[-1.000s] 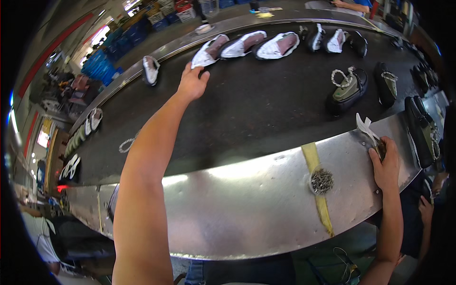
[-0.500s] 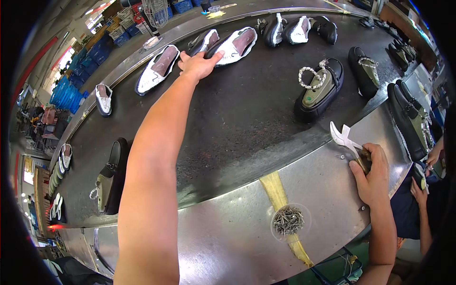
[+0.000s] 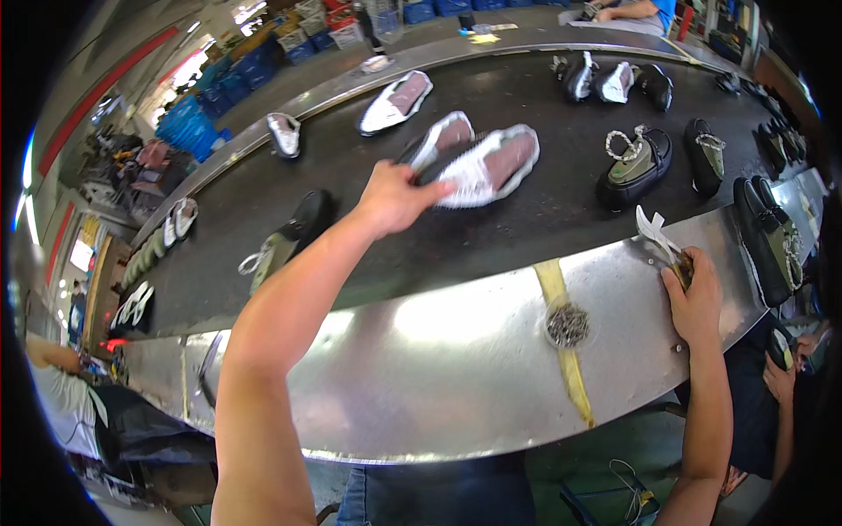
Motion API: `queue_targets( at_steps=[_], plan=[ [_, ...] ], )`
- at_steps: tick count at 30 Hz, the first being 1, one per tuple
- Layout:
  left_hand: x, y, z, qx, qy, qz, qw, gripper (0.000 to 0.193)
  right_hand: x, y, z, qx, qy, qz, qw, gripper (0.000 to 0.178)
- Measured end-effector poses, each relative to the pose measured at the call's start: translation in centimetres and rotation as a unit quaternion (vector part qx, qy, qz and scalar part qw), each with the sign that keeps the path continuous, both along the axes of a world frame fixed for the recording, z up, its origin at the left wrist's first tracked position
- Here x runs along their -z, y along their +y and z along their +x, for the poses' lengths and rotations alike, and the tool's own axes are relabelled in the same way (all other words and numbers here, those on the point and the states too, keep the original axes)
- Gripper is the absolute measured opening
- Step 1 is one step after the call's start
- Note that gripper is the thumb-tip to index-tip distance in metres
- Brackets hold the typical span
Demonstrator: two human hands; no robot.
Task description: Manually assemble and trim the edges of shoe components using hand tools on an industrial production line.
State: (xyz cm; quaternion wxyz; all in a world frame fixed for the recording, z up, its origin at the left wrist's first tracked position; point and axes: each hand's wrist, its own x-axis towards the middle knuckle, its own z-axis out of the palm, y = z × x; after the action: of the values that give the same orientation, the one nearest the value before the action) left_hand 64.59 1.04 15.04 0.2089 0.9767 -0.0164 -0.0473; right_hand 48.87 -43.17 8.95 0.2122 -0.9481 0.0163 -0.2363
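My left hand (image 3: 399,200) reaches over the dark bench and grips a pair of unfinished shoes with white linings and brownish insides. The nearer white-lined shoe (image 3: 491,171) lies under my thumb. Behind it, the farther white-lined shoe (image 3: 445,138) is partly hidden; my other fingers are tucked between or beneath the pair, out of sight. My right hand (image 3: 697,298) rests near the bench's metal edge, closed round a metal hand tool (image 3: 653,230) with a curved beak and a short side stub. Left of that hand, a clear round dish (image 3: 568,326) of small nails stands on the metal.
A yellow strip (image 3: 574,390) crosses the metal edging (image 3: 421,359). Black and olive shoes with rope trim (image 3: 636,167) stand at right. Another olive shoe (image 3: 285,241) sits beyond my left forearm. A single white-lined shoe (image 3: 396,101) lies farther back. Another person's hands (image 3: 779,377) are at far right.
My left hand has drawn the pair of white-lined shoes toward me from the far side of the bench. The view has turned left; my right hand still holds the tool.
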Motion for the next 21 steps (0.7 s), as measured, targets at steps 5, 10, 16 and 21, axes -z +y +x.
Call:
queue_targets(
  at_steps=[5, 10, 16, 21],
  plan=[
    [-4.3, 6.2, -17.3, 0.002, -0.004, -0.018, 1.0, 0.065, 1.5, -0.6, -0.2, -0.003, -0.034, -0.046, 0.998, 0.042],
    [-5.1, 11.8, -31.4, -0.068, -0.065, -0.119, 0.988, 0.055, 1.7, -0.2, -1.0, 0.001, -0.06, -0.058, 0.997, 0.043],
    [-1.7, 13.1, -43.1, -0.026, -0.104, -0.076, 0.991, 0.056, 2.5, 1.6, -9.0, 0.007, -0.072, -0.048, 0.996, 0.045],
    [-3.5, 9.1, -38.2, 0.062, -0.166, 0.069, 0.982, 0.08, 5.0, 7.5, -24.7, -0.147, -0.003, 0.142, 0.979, 0.043]
  ],
)
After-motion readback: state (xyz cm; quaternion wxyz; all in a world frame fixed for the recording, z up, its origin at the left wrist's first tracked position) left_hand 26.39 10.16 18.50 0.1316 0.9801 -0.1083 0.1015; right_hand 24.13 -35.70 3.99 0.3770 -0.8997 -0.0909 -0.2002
